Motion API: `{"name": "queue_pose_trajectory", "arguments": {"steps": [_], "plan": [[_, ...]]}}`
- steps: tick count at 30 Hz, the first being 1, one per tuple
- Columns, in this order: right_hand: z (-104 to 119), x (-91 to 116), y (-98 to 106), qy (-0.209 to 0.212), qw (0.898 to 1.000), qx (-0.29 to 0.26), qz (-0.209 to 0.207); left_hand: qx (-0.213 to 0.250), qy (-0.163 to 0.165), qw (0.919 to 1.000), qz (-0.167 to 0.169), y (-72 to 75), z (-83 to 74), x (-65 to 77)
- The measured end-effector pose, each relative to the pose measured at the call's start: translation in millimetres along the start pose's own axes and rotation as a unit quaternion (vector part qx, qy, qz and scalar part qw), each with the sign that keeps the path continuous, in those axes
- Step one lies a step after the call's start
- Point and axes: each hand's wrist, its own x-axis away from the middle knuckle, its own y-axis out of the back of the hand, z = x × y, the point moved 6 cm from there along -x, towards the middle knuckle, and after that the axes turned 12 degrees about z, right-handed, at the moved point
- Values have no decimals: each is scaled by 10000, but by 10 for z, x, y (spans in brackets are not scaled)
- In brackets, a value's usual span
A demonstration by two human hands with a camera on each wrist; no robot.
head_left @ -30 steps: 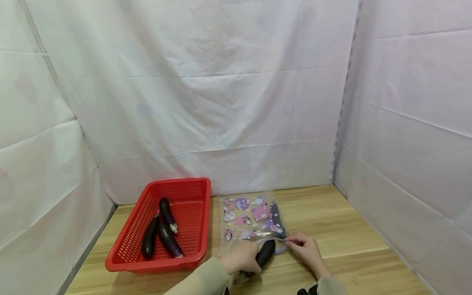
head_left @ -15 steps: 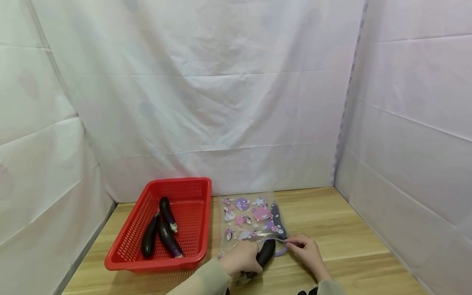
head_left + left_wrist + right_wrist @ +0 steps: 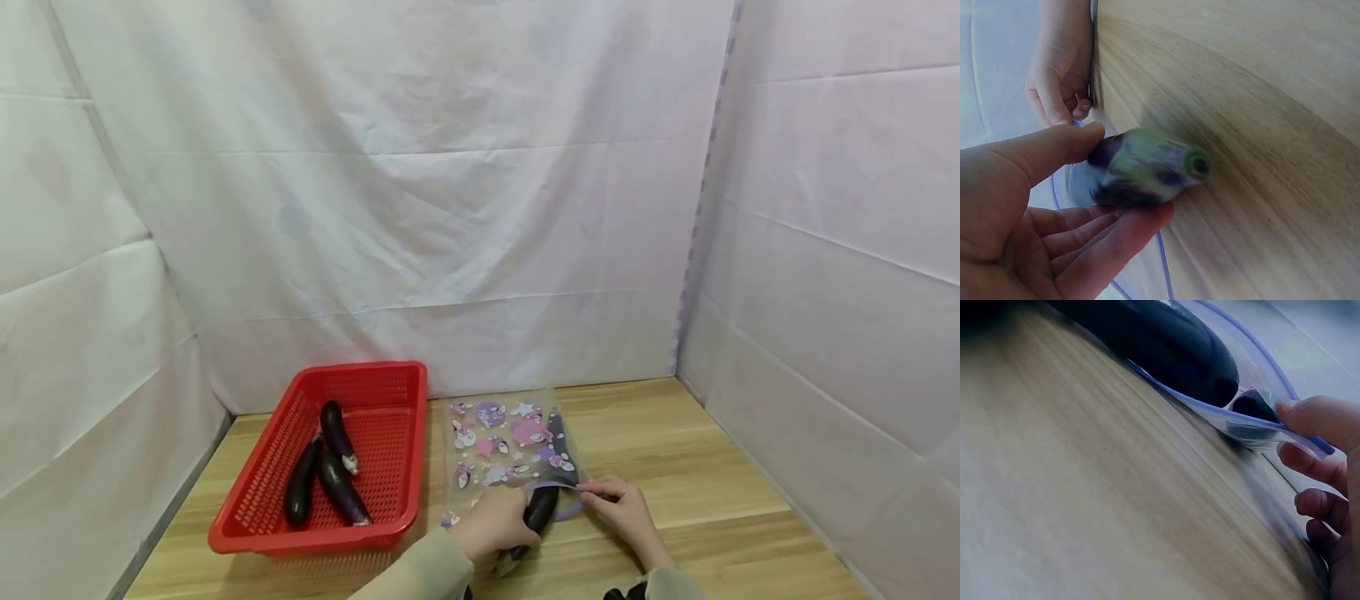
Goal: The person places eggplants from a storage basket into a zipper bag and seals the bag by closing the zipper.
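Note:
My left hand (image 3: 495, 521) grips a dark purple eggplant (image 3: 542, 507) near its green stem end, thumb on one side and fingers on the other, as the left wrist view shows. The eggplant's rounded tip lies in the mouth of a clear zip bag (image 3: 472, 492) printed with pink and purple cartoon figures. With thumb and forefinger, my right hand (image 3: 621, 510) pinches the right corner of the bag's purple zip edge (image 3: 1275, 372). Another eggplant (image 3: 1254, 406) lies inside the bag along its right side, partly hidden by the print.
A red plastic basket (image 3: 411, 500) stands to the left on the wooden table (image 3: 675, 450). Inside it lie three eggplants (image 3: 302, 483). White cloth (image 3: 450, 250) hangs behind the table and at both sides.
My left hand has shifted slightly right, turning the eggplant straighter toward the bag, with its tip a little further under the zip edge. The right hand keeps its place at the corner.

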Motion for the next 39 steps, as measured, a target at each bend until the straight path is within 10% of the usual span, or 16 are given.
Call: {"name": "queue_pose_trajectory", "arguments": {"steps": [21, 39], "plan": [[-460, 7, -74, -154, 9996, -209, 56, -1350, 93, 9854, -1038, 2, -37, -123], [-409, -19, -49, -244, 9997, -35, 26, -2195, 298, 9724, -732, -25, -85, 92]]}}
